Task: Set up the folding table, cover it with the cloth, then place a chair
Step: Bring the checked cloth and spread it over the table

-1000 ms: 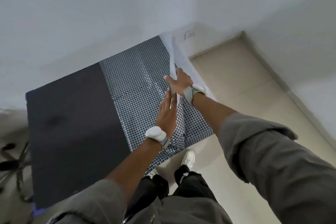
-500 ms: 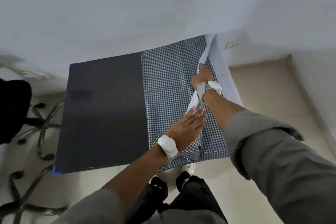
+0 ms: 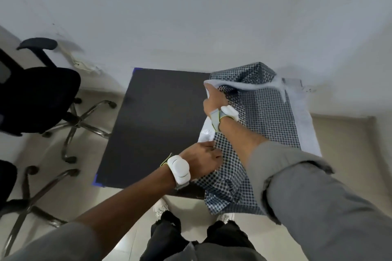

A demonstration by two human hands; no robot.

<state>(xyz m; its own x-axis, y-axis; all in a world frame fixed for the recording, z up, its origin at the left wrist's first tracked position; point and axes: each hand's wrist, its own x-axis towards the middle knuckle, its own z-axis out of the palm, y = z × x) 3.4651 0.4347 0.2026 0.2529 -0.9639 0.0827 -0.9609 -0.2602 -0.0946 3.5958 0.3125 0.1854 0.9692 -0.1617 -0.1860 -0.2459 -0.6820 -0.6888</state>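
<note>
The black folding table (image 3: pixel 157 125) stands open against the white wall. A blue-and-white checked cloth (image 3: pixel 269 121) with a white underside covers its right half. My right hand (image 3: pixel 214 99) grips the cloth's folded edge and holds it lifted over the table's middle, so the white underside shows. My left hand (image 3: pixel 203 161) pinches the cloth's near edge at the table's front. A black office chair (image 3: pixel 40 97) on a chrome star base stands to the left of the table.
A second chair's chrome base (image 3: pixel 31 203) sits at the lower left on the beige tiled floor. A wall socket (image 3: pixel 308 89) is at the right behind the table. My feet (image 3: pixel 161 210) stand at the table's front edge.
My right hand has pulled the cloth's folded edge up and leftward toward the table's middle. My left hand went from lying flat on the cloth to pinching its near edge. The view swung left.
</note>
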